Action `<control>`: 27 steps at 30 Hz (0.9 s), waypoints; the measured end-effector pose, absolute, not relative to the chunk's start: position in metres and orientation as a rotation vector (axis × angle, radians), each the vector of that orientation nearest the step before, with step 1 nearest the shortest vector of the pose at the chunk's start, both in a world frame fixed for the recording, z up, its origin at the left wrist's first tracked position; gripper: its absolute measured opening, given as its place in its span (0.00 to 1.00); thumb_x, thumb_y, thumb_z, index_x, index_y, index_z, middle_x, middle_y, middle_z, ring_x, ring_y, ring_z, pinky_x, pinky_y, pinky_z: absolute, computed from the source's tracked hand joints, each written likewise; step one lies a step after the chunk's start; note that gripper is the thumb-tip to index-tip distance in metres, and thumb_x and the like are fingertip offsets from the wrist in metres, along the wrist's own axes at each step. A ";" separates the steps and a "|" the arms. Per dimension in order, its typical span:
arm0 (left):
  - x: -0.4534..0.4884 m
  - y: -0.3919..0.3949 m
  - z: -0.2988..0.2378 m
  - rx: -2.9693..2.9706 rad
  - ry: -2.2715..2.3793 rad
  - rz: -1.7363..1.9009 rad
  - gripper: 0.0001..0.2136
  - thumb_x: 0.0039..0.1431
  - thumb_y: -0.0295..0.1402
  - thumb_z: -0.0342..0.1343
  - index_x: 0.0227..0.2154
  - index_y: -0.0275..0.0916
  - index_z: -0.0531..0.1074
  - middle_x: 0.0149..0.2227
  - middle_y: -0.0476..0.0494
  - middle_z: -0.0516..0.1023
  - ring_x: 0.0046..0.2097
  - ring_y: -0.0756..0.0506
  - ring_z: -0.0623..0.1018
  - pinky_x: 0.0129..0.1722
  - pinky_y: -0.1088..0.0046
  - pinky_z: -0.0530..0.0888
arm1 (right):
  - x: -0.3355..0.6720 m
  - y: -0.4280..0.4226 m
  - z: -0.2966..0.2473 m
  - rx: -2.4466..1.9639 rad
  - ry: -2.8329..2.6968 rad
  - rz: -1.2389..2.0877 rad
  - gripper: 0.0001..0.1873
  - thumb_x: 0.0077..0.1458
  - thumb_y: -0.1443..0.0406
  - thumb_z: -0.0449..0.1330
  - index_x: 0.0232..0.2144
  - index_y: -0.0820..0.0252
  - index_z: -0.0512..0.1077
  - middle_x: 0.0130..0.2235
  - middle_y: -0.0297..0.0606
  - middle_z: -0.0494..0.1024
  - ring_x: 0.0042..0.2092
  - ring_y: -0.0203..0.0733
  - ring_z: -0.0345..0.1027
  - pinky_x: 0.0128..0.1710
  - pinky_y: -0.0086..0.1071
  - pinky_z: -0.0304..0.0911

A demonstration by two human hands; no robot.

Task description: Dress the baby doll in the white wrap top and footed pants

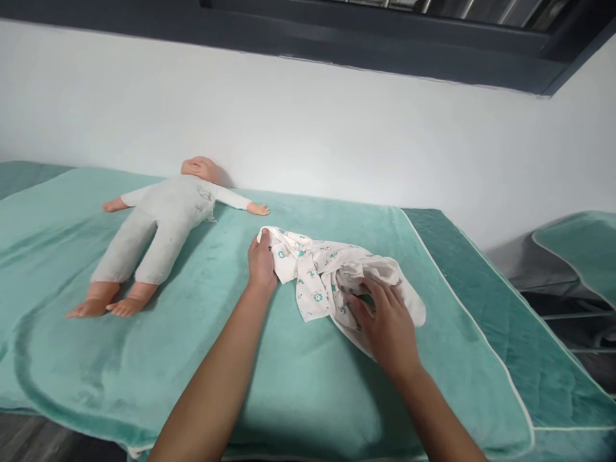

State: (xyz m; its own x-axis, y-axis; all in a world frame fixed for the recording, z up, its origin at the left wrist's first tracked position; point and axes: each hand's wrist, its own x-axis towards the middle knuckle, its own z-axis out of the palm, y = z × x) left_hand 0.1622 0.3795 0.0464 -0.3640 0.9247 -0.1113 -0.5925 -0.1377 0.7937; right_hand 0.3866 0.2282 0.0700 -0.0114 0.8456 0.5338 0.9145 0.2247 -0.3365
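Note:
A white baby garment with small green prints lies bunched on the green bed cover. My left hand pinches its left end between thumb and fingers, a little above the cover. Over the right part is my right hand, fingers bent and touching the crumpled cloth, thumb and forefinger apart. Whether cloth is gripped in the right fingers I cannot make out. A baby doll in a white body with bare hands and feet rests on its back to the left, arms spread, apart from the garment.
The green plush cover has a pale piped edge and lies over a darker quilted mattress. Behind stands a white wall below a dark window frame. Another green cloth and dark metal bars appear at the right.

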 end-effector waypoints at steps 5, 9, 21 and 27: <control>0.157 0.379 0.040 0.704 1.192 1.815 0.16 0.55 0.47 0.64 0.34 0.40 0.71 0.31 0.51 0.72 0.33 0.49 0.73 0.38 0.72 0.71 | 0.362 0.262 0.051 -1.816 -1.716 0.040 0.39 0.54 0.51 0.66 0.61 0.65 0.61 0.58 0.61 0.72 0.60 0.70 0.65 0.57 0.63 0.62; 0.156 0.372 0.042 1.259 1.457 1.898 0.12 0.58 0.35 0.62 0.45 0.42 0.73 0.47 0.42 0.74 0.52 0.42 0.73 0.55 0.65 0.67 | 0.346 0.292 0.046 -1.745 -1.540 0.286 0.41 0.49 0.59 0.67 0.62 0.65 0.59 0.60 0.62 0.70 0.63 0.69 0.62 0.60 0.63 0.60; 0.181 0.351 0.050 1.993 1.099 1.322 0.08 0.63 0.40 0.57 0.37 0.42 0.76 0.40 0.43 0.80 0.45 0.41 0.75 0.51 0.63 0.67 | 0.346 0.286 0.060 -1.376 -1.270 0.548 0.23 0.52 0.60 0.62 0.51 0.58 0.73 0.53 0.45 0.80 0.55 0.52 0.73 0.59 0.48 0.66; 0.165 0.354 0.057 1.216 1.051 1.625 0.12 0.59 0.41 0.61 0.25 0.40 0.72 0.24 0.53 0.68 0.28 0.49 0.66 0.30 0.75 0.62 | 0.355 0.271 0.059 -1.382 -0.993 0.781 0.20 0.51 0.54 0.62 0.43 0.58 0.78 0.41 0.43 0.84 0.45 0.56 0.78 0.46 0.49 0.74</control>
State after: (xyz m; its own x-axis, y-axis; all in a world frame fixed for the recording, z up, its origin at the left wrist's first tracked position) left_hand 0.1649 0.3536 0.0570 -0.1866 0.9421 0.2788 -0.1323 -0.3053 0.9430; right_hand 0.3551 0.2712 0.0595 0.4098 0.9059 0.1071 0.1095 0.0678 -0.9917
